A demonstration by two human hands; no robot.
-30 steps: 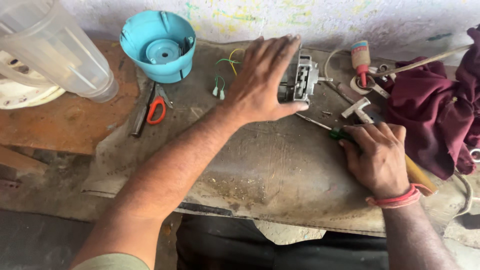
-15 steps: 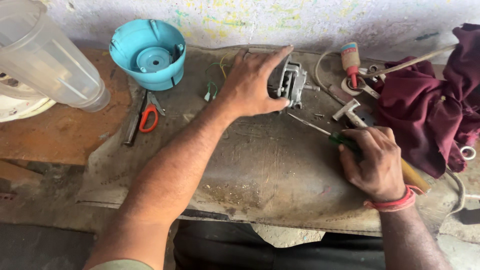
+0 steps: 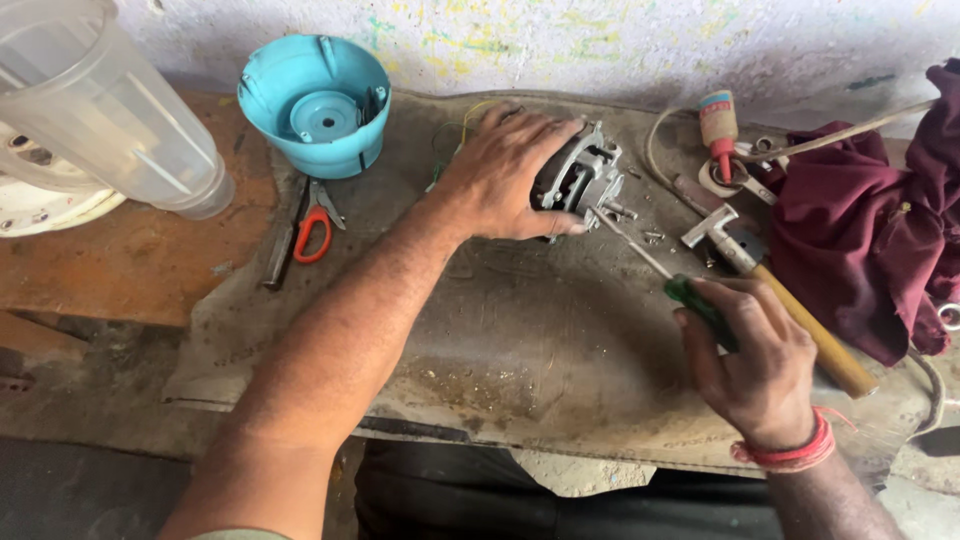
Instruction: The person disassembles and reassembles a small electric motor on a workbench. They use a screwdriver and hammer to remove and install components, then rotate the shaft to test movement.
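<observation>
Grey, dusty matting covers the tabletop [image 3: 520,350] below a paint-flecked wall. Near its far edge lies a small electric motor [image 3: 580,180], the landmark for the rest. The left hand [image 3: 500,175] is closed over the motor's left side, pinning it to the mat. The right hand [image 3: 750,350], nearer the camera and to the motor's right, is wrapped round a green-handled screwdriver [image 3: 700,305] whose shaft reaches up to the motor's right face. Small loose screws [image 3: 650,237] lie just right of the motor, a hammer [image 3: 770,290] beyond them. Left of the motor stand a blue plastic housing [image 3: 315,105] and red-handled pliers [image 3: 315,225]. Doing this well likely means keeping the motor pressed flat, seating the tip squarely before turning, and holding the shaft in line with the screw.
</observation>
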